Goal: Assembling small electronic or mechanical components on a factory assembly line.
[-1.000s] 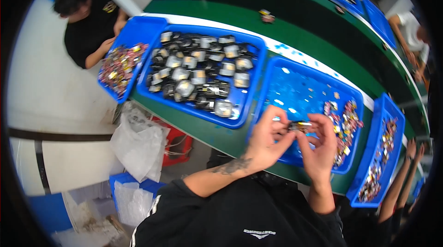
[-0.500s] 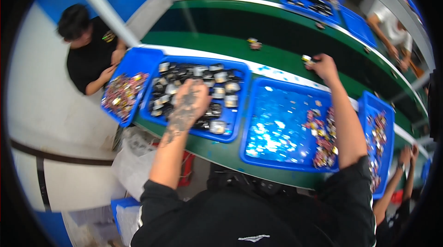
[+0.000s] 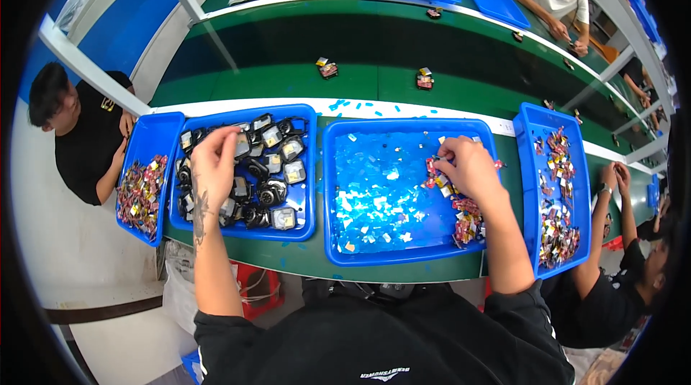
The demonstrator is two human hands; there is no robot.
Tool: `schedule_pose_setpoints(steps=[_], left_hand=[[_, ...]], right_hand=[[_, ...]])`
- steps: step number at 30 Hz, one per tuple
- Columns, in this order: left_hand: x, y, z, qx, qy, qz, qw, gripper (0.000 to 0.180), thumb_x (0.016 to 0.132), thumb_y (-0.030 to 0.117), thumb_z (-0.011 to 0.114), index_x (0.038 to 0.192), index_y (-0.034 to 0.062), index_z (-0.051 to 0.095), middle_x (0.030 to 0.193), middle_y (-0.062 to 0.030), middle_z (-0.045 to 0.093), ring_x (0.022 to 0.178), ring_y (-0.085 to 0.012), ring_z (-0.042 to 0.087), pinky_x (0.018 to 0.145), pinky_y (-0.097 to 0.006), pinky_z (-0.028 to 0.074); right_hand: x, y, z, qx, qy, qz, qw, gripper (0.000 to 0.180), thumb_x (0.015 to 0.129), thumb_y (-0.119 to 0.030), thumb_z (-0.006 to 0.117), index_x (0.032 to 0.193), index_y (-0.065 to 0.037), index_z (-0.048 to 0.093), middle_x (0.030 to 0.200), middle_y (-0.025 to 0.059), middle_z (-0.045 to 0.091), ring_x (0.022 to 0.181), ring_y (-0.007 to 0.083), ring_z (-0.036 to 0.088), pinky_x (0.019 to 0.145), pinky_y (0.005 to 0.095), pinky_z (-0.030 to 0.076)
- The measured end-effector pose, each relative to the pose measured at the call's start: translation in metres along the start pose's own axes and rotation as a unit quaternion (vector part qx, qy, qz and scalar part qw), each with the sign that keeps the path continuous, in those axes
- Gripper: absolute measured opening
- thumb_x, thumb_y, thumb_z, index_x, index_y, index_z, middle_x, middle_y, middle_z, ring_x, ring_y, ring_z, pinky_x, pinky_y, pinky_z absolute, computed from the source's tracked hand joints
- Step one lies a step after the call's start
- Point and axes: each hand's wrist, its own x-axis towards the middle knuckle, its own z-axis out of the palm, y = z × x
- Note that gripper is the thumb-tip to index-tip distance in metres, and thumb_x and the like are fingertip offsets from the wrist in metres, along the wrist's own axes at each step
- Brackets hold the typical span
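My left hand point(image 3: 214, 162) hovers over a blue tray point(image 3: 311, 169) of black plastic housings point(image 3: 273, 193) with pale rectangular inserts. Its fingers are drawn together near the housings; whatever they may hold is hidden. To the right, my right hand point(image 3: 469, 169) reaches into another blue tray point(image 3: 403, 259), its thumb and fingers curled in among small pink-and-silver parts with yellow bits point(image 3: 468, 221). Exactly what it pinches is hard to make out. Small blue film pieces point(image 3: 378, 201) cover the left part of that tray.
On the green surface beyond lie two small parts, one left point(image 3: 327, 68) and one right point(image 3: 425, 80). Narrow blue trays of similar parts flank mine, left point(image 3: 173, 126) and right point(image 3: 584, 191). People work at left, right and across. A white ledge point(image 3: 288, 106) runs behind the trays.
My right hand has left the green surface, where a small part now lies, and come back into the tray. My left hand has drawn its fingers together. The whole view has shifted.
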Motion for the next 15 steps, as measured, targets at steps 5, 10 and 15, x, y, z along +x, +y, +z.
schedule_pose_setpoints(steps=[5, 10, 15], left_hand=[[-0.034, 0.053, 0.052, -0.508, -0.029, -0.142, 0.849, 0.022, 0.101, 0.02, 0.05, 0.112, 0.0039, 0.06, 0.088, -0.0069, 0.067, 0.063, -0.0136, 0.061, 0.05, -0.02, 0.048], [-0.075, 0.097, 0.099, -0.623, -0.223, -0.247, 0.708, 0.033, 0.099, 0.014, 0.052, 0.13, 0.0069, 0.048, 0.109, -0.0157, 0.061, 0.074, -0.0166, 0.058, 0.057, -0.024, 0.045], [-0.101, 0.108, 0.095, -0.521, -0.169, -0.184, 0.816, 0.039, 0.095, 0.015, 0.056, 0.132, 0.0059, 0.047, 0.109, -0.0123, 0.059, 0.073, -0.0143, 0.056, 0.057, -0.025, 0.046]], right_hand=[[-0.015, 0.0, 0.005, -0.03, 0.056, -0.022, 0.998, 0.014, 0.077, -0.01, 0.073, 0.085, -0.003, 0.064, 0.084, 0.016, 0.065, 0.08, 0.0346, 0.065, 0.072, 0.0444, 0.052], [-0.027, 0.007, -0.006, 0.135, 0.094, 0.009, 0.986, 0.006, 0.081, -0.001, 0.065, 0.086, 0.0, 0.063, 0.081, 0.0175, 0.065, 0.075, 0.0327, 0.066, 0.068, 0.0415, 0.051], [-0.011, 0.002, 0.023, 0.037, 0.061, -0.012, 0.997, 0.027, 0.082, -0.015, 0.07, 0.107, -0.004, 0.068, 0.106, 0.0169, 0.065, 0.101, 0.0316, 0.063, 0.087, 0.0415, 0.051]])
